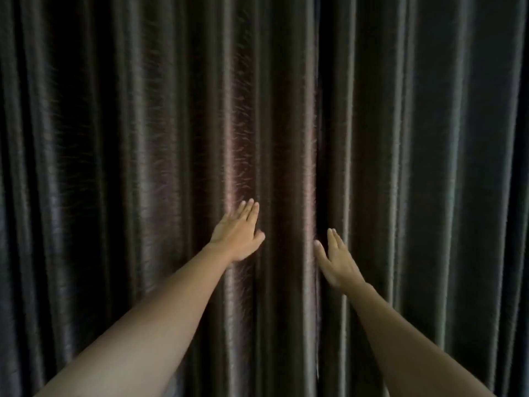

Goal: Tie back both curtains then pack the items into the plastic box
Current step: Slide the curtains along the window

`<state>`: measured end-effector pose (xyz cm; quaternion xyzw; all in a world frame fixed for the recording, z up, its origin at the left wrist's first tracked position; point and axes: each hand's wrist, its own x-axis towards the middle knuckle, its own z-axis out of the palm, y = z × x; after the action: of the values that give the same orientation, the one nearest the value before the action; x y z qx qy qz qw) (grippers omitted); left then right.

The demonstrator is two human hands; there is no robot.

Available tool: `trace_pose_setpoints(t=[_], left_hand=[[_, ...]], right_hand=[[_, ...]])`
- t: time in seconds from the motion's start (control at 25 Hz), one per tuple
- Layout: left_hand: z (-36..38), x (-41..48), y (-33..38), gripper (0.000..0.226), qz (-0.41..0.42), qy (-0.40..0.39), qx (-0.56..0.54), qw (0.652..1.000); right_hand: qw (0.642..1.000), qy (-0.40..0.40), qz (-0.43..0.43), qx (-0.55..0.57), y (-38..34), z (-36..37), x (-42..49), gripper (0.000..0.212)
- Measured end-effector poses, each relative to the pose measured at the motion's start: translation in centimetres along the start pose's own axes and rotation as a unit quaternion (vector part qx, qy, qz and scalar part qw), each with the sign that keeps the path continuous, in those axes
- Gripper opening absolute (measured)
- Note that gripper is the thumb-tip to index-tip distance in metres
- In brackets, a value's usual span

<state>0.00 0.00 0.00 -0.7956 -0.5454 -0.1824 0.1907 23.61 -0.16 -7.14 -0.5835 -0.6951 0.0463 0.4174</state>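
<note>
Two dark, shiny pleated curtains fill the whole view, hanging drawn together. The left curtain (143, 167) and the right curtain (415, 167) meet at a vertical seam just right of centre. My left hand (237, 234) lies flat against a fold of the left curtain, fingers straight and pointing up. My right hand (337, 260) reaches to the seam with fingers extended, its thumb at the edge where the curtains meet. Neither hand grips any cloth. No tie-backs, loose items or plastic box are in view.
Both bare forearms stretch up from the bottom corners toward the middle. The room is dim, and only curtain fabric lies behind and around the hands.
</note>
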Motion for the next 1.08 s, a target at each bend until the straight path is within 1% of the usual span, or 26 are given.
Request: trace_pose_setpoints(t=[0.08, 0.16, 0.28, 0.36, 0.4, 0.48, 0.56, 0.68, 0.72, 0.8, 0.84, 0.92, 1.0, 1.08], left_hand=[[0.1, 3.8, 1.1, 0.065, 0.014, 0.014, 0.007, 1.000], [-0.4, 8.5, 2.1, 0.064, 0.029, 0.038, 0.006, 0.999], [-1.2, 14.7, 3.1, 0.064, 0.053, 0.114, 0.050, 0.991], [-2.1, 18.5, 3.9, 0.060, 0.090, 0.175, 0.100, 0.975], [-2.6, 20.0, 4.4, 0.057, 0.114, 0.187, 0.139, 0.966], [-2.8, 22.5, 5.2, 0.051, 0.143, 0.171, 0.244, 0.944], [-3.2, 24.0, 4.9, 0.050, 0.107, 0.143, 0.322, 0.930], [-4.3, 24.1, 2.2, 0.043, 0.033, 0.154, 0.379, 0.912], [-4.8, 23.8, 0.7, 0.039, 0.022, 0.162, 0.399, 0.902], [-5.8, 22.7, -2.8, 0.033, 0.005, 0.171, 0.430, 0.886], [-6.3, 22.0, -4.6, 0.036, -0.010, 0.175, 0.442, 0.880], [-7.5, 20.6, -7.9, 0.052, -0.048, 0.208, 0.441, 0.872], [-9.0, 19.0, -11.0, 0.071, -0.094, 0.244, 0.421, 0.868], [-10.4, 17.3, -14.4, 0.081, -0.127, 0.265, 0.410, 0.864]], right_hand=[[1.000, 0.007, 0.008, 0.028, 1.7, 0.7, 1.7, 0.068], [0.999, -0.011, 0.004, 0.052, 3.2, 1.5, 3.9, 0.069], [0.992, -0.031, -0.022, 0.124, 5.0, 2.6, 7.1, 0.072], [0.982, -0.027, -0.044, 0.179, 5.8, 3.5, 9.2, 0.079], [0.979, -0.027, -0.053, 0.194, 6.0, 4.1, 10.2, 0.082], [0.972, -0.044, -0.078, 0.217, 5.8, 5.4, 12.1, 0.082], [0.965, -0.057, -0.106, 0.235, 5.0, 6.9, 13.4, 0.083], [0.953, -0.070, -0.137, 0.261, 2.2, 9.2, 15.2, 0.098], [0.950, -0.078, -0.156, 0.259, 0.7, 10.0, 15.7, 0.103], [0.944, -0.098, -0.189, 0.250, -2.6, 11.9, 16.6, 0.106], [0.942, -0.112, -0.196, 0.250, -4.5, 12.6, 16.7, 0.106], [0.931, -0.139, -0.205, 0.268, -7.9, 14.3, 16.9, 0.108], [0.919, -0.145, -0.230, 0.287, -11.2, 15.7, 16.9, 0.112], [0.909, -0.146, -0.256, 0.296, -14.9, 17.2, 16.7, 0.118]])
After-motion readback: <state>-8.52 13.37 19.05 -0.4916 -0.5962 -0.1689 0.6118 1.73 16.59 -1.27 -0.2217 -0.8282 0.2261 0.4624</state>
